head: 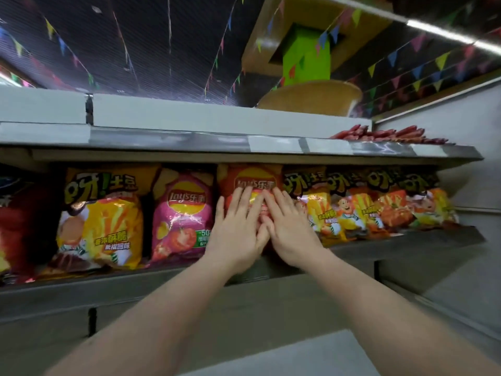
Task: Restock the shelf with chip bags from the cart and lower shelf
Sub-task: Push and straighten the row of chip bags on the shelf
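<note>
From the head view, the orange chip bag (pixel 250 180) looks light, puffed with air and soft-walled, with a glossy film that likely slides under dry skin; the chips inside would crush under a hard squeeze. A safe hold is probably by the two side edges or the crimped top seal, with only gentle flat pressure on the face. It is orange-red with a yellow and red round logo near its top and stands upright about mid-length on the shelf (pixel 423 241), just behind its front edge, between a pink bag (pixel 183 213) and a row of yellow bags (pixel 360 204). The left hand (pixel 238 229) and the right hand (pixel 290 226) lie flat, fingers straight, pressing its front side by side, fingertips touching.
</note>
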`<action>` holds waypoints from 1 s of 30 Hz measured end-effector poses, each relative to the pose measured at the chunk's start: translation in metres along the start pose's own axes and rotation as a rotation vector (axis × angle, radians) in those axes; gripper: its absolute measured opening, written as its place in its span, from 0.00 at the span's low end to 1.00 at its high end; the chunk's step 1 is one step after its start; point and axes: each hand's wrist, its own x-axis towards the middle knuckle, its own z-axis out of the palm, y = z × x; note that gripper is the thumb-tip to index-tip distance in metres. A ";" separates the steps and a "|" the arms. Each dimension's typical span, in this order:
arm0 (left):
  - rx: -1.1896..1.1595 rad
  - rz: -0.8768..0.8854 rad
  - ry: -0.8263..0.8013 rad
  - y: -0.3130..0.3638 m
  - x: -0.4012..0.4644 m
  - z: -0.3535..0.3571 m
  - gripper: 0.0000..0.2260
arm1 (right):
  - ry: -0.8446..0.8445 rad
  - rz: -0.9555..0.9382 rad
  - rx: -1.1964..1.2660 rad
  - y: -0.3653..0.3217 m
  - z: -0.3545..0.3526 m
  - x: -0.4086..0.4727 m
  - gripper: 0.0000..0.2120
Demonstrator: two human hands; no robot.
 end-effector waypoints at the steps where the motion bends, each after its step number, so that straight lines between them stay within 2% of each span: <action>1: 0.009 -0.010 0.015 -0.001 -0.001 0.007 0.33 | -0.011 -0.008 0.008 0.002 0.002 0.000 0.25; 6: 0.036 -0.059 0.029 -0.001 0.002 0.015 0.29 | -0.040 -0.045 0.004 0.012 0.013 0.011 0.26; 14: 0.055 -0.064 -0.041 0.001 0.001 0.011 0.32 | -0.109 -0.038 0.092 0.010 0.004 0.010 0.26; 17: 0.159 -0.046 -0.047 0.008 0.004 0.000 0.39 | -0.087 -0.065 0.172 0.011 -0.015 0.003 0.28; 20: 0.195 0.013 -0.009 0.022 0.009 -0.014 0.44 | 0.023 -0.060 0.111 0.027 -0.029 -0.004 0.28; 24: 0.258 0.126 0.026 0.049 0.033 -0.016 0.34 | 0.083 0.058 -0.024 0.056 -0.031 0.001 0.28; 26: 0.276 0.167 -0.026 0.057 0.047 -0.008 0.28 | 0.048 0.100 -0.068 0.068 -0.026 0.007 0.28; 30: 0.187 0.182 0.028 0.050 0.061 0.020 0.29 | -0.087 0.158 0.019 0.087 -0.004 0.009 0.28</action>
